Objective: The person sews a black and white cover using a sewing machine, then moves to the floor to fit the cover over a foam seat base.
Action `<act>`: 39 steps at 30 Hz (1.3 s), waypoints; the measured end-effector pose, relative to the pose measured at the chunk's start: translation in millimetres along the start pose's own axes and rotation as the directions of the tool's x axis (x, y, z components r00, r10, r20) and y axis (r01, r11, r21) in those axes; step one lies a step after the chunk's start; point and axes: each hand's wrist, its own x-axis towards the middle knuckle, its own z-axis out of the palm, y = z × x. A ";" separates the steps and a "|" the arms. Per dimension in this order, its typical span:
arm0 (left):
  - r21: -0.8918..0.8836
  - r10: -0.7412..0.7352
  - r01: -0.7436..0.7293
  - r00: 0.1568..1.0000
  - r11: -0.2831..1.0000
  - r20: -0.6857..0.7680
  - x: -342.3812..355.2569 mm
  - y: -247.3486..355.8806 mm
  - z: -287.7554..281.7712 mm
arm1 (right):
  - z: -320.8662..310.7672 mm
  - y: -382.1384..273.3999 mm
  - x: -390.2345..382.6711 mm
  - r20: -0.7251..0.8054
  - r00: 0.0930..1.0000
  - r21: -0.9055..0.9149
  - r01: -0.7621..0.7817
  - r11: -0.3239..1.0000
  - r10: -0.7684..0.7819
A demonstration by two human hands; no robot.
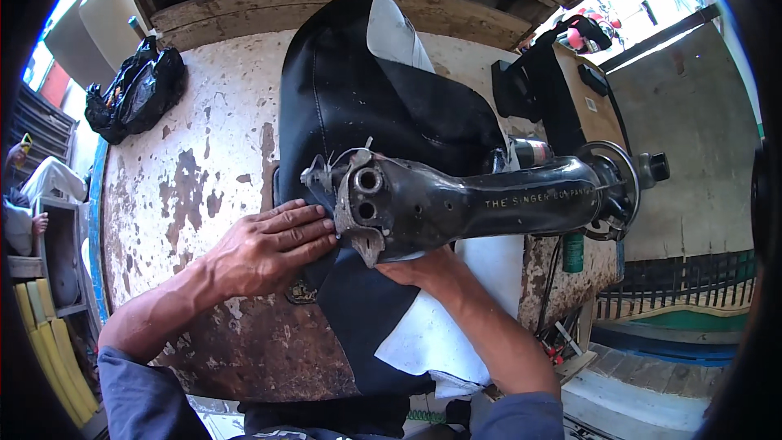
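A black sewing machine point(521, 202) reaches across the table from the right, its needle end near the middle. Beneath it runs a large piece of black leather-like material point(366, 98) with a white backing point(428, 338); a stitched seam shows on its far part. My left hand point(273, 248) lies flat on the material just left of the machine's head, fingers stretched out and held side by side. On the right, my right hand point(411, 269) reaches under the machine's arm onto the material, its fingers hidden by the machine head.
The worn, paint-chipped table point(187, 171) bears a black plastic bag point(138, 94) at far left. A handwheel point(615, 191) stands at the machine's right end, with a green spool point(573, 253) below. Behind it sits a brown box point(582, 102). Another person's hand point(39, 222) shows at far left.
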 end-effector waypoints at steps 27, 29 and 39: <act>0.070 0.057 -0.051 0.996 0.996 -0.073 -1.7 12.5 9.5 | -4.6 -53.5 -25.9 0.150 0.898 -0.154 -0.393 0.907 0.414; 0.065 0.075 -0.069 0.992 0.996 -0.102 -3.4 12.1 10.7 | -5.7 -51.4 -26.6 0.137 0.909 -0.156 -0.372 0.915 0.393; 0.047 0.034 -0.029 0.994 0.998 -0.105 -3.3 16.0 5.1 | -3.9 -33.0 -23.6 0.131 0.946 -0.081 -0.288 0.954 0.296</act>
